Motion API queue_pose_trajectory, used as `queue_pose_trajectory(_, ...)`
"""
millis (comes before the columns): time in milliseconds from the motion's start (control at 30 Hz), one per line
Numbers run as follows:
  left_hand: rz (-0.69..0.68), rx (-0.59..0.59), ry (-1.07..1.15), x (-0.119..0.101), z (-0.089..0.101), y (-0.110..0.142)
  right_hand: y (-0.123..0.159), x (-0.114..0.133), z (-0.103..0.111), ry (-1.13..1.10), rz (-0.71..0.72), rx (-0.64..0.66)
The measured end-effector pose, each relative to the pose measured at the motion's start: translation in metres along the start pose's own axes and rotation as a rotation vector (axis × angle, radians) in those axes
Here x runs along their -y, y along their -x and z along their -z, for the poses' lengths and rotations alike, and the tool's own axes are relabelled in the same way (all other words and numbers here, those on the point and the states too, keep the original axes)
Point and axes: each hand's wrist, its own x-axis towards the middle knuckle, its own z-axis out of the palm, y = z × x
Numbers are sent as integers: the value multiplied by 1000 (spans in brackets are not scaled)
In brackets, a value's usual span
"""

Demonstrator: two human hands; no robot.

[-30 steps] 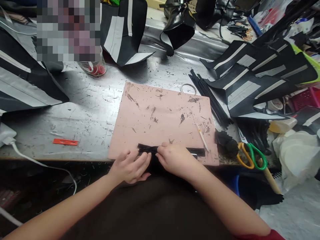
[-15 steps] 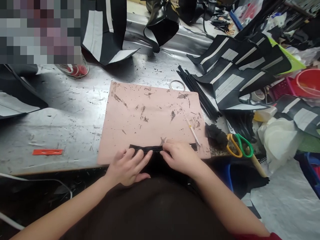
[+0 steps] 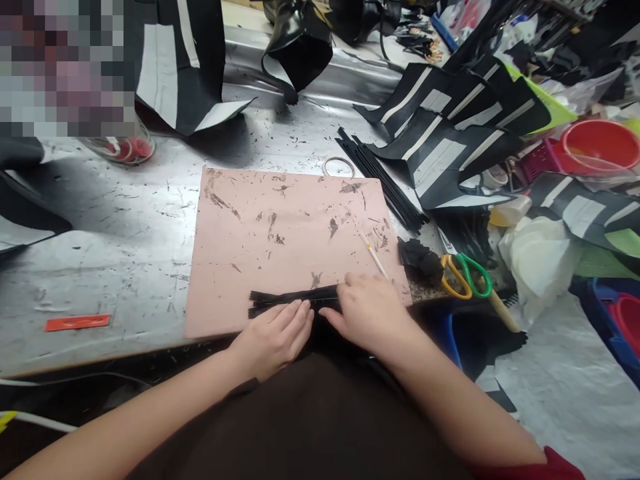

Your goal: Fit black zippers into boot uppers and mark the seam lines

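Note:
A black zipper (image 3: 295, 295) lies across the near edge of a pink cutting board (image 3: 240, 227), its two tape ends apart at the left. My left hand (image 3: 275, 337) presses its fingers together over the lower tape, with the thumb hidden beneath. Black material hangs below the zipper toward my lap; its shape is mostly hidden. My right hand (image 3: 370, 310) is closed on the zipper's right part, fingers curled over it and the thumb at the near edge. A thin white stick with a yellow band (image 3: 373, 253) rests on the board just beyond this hand.
Scissors (image 3: 463, 270) with yellow and green handles lie to the right. Beyond the board are a bundle of black strips (image 3: 385, 180), a tape ring (image 3: 339, 167) and black panels with white patches (image 3: 440, 167). An orange strip (image 3: 77, 323) lies on the metal table (image 3: 125, 267) at left.
My left hand's spread fingers have come together and flattened over the zipper. Its left tape ends now show separated. The right hand stays on the zipper; the view has shifted slightly right.

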Motion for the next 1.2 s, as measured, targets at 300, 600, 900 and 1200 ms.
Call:
queue_pose_trajectory(300, -9, 96, 138, 15, -3, -7, 16, -38, -45, -1479, -334, -240)
queue_pose_trajectory(600, -75, 102, 52, 11, 0, -23, 19, -24, -64, -1072, -306, -510)
queue_pose_trajectory(900, -122, 126, -23, 2, -4, -33, 15, -25, -65, -989, -320, -521)
queue_pose_trajectory(1200, -122, 129, 59, -4, -12, -53, 13, -32, -65, -1019, -337, -521)
